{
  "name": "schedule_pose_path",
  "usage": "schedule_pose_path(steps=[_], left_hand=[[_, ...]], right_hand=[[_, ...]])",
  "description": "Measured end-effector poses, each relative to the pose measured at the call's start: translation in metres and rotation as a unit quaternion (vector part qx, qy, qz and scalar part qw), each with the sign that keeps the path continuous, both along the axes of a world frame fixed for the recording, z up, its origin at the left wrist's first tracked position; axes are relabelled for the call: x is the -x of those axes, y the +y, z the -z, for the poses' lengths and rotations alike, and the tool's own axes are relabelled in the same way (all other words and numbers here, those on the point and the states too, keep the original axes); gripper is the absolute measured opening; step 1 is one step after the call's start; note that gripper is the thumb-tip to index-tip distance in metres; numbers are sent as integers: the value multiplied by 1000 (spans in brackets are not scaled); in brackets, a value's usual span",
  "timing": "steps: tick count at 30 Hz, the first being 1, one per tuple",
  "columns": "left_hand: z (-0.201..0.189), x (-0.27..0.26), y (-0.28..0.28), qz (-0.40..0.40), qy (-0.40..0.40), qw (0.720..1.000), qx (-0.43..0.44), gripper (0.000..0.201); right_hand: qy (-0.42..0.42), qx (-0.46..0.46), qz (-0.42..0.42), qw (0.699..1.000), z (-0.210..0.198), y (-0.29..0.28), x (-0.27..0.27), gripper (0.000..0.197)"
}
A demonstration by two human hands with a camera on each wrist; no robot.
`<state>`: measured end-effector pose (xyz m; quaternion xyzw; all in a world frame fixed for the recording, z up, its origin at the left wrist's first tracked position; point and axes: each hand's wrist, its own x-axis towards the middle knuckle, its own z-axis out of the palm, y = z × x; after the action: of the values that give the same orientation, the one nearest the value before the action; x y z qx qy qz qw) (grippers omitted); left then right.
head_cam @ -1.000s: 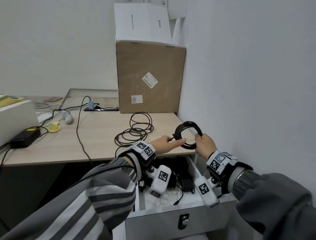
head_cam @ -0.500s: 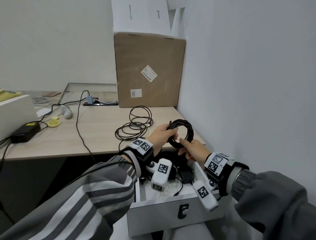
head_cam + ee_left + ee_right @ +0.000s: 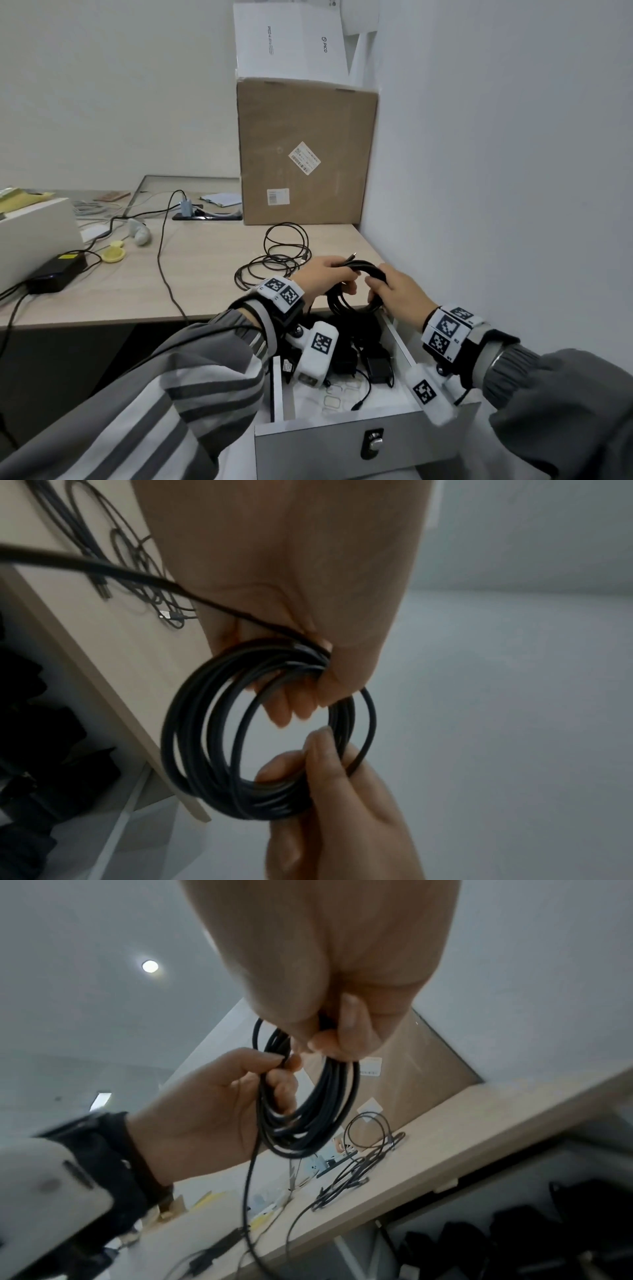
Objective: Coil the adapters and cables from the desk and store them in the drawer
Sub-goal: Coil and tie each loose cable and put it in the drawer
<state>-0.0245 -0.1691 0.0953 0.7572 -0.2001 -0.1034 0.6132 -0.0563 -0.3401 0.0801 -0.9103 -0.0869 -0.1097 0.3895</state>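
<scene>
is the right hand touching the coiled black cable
Touching: the right wrist view shows the right hand pinching the coiled black cable at its top.

Grey sleeves with pale stripes fill the lower frame. Each wrist wears a black strap carrying white blocks printed with black square markers.

Plain white walls meet at a corner behind a light wooden desk. A round ceiling light glows on the white ceiling.
</scene>
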Motion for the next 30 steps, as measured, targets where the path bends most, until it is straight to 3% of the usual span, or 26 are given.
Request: schedule_pose_path(steps=[4, 8, 12, 15, 17, 19, 21, 22, 24, 26, 30], left_hand=[[4, 4, 8, 31, 112, 991, 72, 17], [14, 5, 6, 47, 91, 989, 110, 17], [18, 6, 1, -5, 9, 998, 54, 16], [13, 10, 1, -11, -36, 999, -39, 16], [8, 10, 0, -6, -63, 992, -110, 14], [2, 11, -2, 8, -102, 978, -182, 10], [-2, 14, -6, 30, -156, 953, -260, 10], [-3, 15, -7, 35, -180, 939, -290, 14], [-5, 16, -8, 28, -205, 928, -309, 16], [-3, 11, -4, 15, -177, 946, -272, 8], [7, -2, 10, -37, -92, 984, -149, 11]], right_hand=[[-20, -116, 38, 992, 11, 9, 3, 13], [27, -133, 20, 991, 11, 7, 2, 10], [67, -12, 16, 998, 4, -1, 5, 20], [2, 101, 63, 993, -8, -4, 14, 63], [-60, 215, 54, 973, -17, 0, 21, 86], [-85, 360, 38, 928, -22, 9, 26, 77], [-87, 471, 26, 878, -21, 20, 25, 44], [-80, 493, 21, 866, -19, 25, 23, 32], [-51, 502, 9, 863, -16, 28, 18, 21], [-41, 492, 14, 870, -18, 25, 12, 15], [-52, 376, 56, 923, -19, 17, 6, 19]])
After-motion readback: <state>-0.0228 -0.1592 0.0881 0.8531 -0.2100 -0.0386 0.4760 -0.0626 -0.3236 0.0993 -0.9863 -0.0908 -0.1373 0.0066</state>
